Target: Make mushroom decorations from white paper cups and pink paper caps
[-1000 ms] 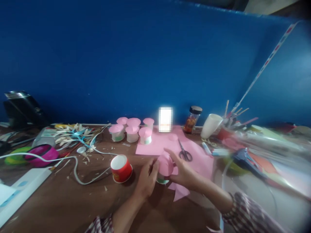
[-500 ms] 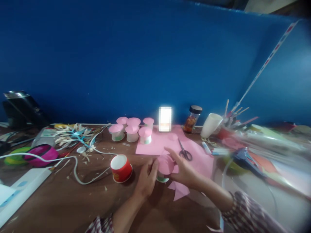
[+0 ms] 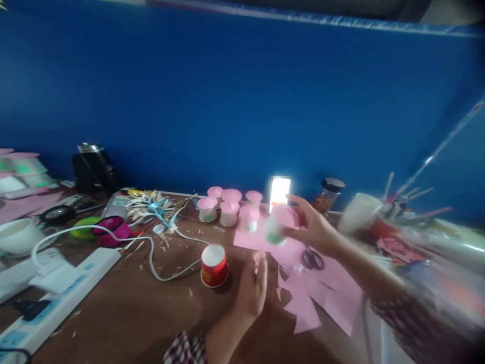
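My right hand (image 3: 314, 230) grips a small paper cup (image 3: 275, 235) topped with a pink paper disc, raised over the pink paper sheet (image 3: 244, 241); the cup is blurred. Left of it stands a group of similar cups (image 3: 229, 216), each with a pink disc on top. My left hand (image 3: 253, 285) is over the table with nothing in it, its fingers stretched out. Beside that hand a red paper cup (image 3: 214, 272) stands upright. Dark-handled scissors (image 3: 312, 258) lie on the pink paper, near cut pink scraps (image 3: 305, 308).
A bright screen (image 3: 279, 193) leans by the blue wall. A dark-lidded jar (image 3: 329, 194) and white cup (image 3: 359, 215) stand to the right. A white cable (image 3: 153, 268) and a power strip (image 3: 87, 275) lie on the left. More disc-topped cups (image 3: 28, 169) stand far left.
My right hand has lifted the disc-topped cup from between both hands and carried it forward toward the grouped cups. My left hand has let go of it. The view has turned left.
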Available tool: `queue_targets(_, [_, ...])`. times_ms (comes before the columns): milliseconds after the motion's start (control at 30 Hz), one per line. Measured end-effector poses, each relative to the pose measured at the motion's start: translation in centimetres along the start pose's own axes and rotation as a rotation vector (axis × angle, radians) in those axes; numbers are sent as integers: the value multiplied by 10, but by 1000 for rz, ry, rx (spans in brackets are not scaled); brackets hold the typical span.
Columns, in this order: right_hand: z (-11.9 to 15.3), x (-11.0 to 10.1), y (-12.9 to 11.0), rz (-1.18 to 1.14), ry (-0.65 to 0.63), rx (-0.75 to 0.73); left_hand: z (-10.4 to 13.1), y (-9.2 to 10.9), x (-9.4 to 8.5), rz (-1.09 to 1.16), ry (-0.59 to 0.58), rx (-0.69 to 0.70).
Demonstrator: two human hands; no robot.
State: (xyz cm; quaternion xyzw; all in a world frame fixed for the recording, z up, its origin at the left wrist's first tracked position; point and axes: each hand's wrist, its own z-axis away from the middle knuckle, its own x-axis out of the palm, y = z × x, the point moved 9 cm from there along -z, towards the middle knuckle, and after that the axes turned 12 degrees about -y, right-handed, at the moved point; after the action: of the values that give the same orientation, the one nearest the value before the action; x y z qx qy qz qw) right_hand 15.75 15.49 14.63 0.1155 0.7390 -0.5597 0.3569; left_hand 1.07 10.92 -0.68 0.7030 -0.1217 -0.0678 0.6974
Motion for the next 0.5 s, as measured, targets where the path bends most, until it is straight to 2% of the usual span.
queue_targets(133, [-61,-8,-12,-30,56,-58,2,1,7,-16,-77,-1])
queue_targets(200, [-94,-5,-17,21,79,-58,3,2,8,-64,-89,14])
queue_targets(367, [-169,15,-23,127,148,-44,7,-3,7,-159,-69,14])
queue_targets(500, [-214,41,-26,140,150,-69,9,5,7,-144,-117,109])
